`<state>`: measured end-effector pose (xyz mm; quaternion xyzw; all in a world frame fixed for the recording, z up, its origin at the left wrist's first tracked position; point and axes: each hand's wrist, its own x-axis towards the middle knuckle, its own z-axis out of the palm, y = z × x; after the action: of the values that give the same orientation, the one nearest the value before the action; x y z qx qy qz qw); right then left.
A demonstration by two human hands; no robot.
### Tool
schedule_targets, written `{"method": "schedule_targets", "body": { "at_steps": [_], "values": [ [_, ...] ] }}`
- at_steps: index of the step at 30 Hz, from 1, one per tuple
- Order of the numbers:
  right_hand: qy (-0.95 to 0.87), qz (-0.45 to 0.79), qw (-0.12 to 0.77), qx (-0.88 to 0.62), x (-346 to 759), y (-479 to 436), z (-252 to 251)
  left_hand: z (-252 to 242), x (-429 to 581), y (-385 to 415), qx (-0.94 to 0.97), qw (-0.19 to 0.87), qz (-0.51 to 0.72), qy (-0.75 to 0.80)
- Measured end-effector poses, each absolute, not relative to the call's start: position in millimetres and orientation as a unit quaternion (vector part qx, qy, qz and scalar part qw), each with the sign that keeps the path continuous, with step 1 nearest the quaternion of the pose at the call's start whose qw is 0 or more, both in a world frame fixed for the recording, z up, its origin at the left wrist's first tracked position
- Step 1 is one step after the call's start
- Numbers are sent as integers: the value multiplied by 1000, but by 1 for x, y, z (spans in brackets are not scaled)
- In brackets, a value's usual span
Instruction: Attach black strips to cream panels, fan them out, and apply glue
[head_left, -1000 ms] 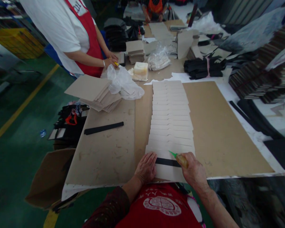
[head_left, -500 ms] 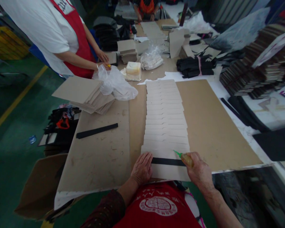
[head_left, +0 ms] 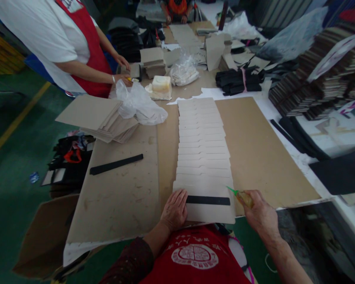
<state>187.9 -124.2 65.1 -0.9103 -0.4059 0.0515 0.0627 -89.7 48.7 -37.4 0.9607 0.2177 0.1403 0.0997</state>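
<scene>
My left hand (head_left: 175, 209) lies flat on the left side of the nearest grey card (head_left: 208, 215), fingers stretched out over the left end of a black strip (head_left: 208, 200). That strip runs across the card from side to side. In my right hand (head_left: 262, 215) is a yellowish squeeze bottle (head_left: 245, 198) with a thin green nozzle, held just off the card's right edge. The nozzle tip points left, above the strip's right end. Beyond this card, a long row of overlapping grey cards (head_left: 203, 144) stretches away from me.
To the left lie loose black strips (head_left: 116, 164), a stack of grey boards (head_left: 91, 116) and a plastic bag (head_left: 142, 104). Bundled black strips (head_left: 238, 81) and tall board stacks (head_left: 322, 79) stand at the right. A co-worker in a red apron (head_left: 91, 55) works at the far left.
My right hand has moved right with the squeeze bottle, off the strip and past the card's edge. My left hand stays on the card. The whole view has shifted slightly.
</scene>
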Motion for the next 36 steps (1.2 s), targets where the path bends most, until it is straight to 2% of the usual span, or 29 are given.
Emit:
{"method": "schedule_targets", "body": {
  "at_steps": [6,13,22,26,31,36],
  "values": [
    [-401,61,72,-911,188,-126,62,-39,-90,49,958,109,144,223],
    [-446,96,184,-870,155,-102,53,-38,-90,48,957,115,143,225],
    [-485,122,238,-833,120,-72,52,-38,-91,47,954,127,136,234],
    [-435,134,239,-858,137,-88,49,-36,-90,47,953,130,139,235],
    [-314,163,285,-891,163,-112,50,-36,-91,48,954,137,130,234],
    [-223,128,296,-920,189,-121,52,-36,-91,48,953,136,133,234]
  ]
}}
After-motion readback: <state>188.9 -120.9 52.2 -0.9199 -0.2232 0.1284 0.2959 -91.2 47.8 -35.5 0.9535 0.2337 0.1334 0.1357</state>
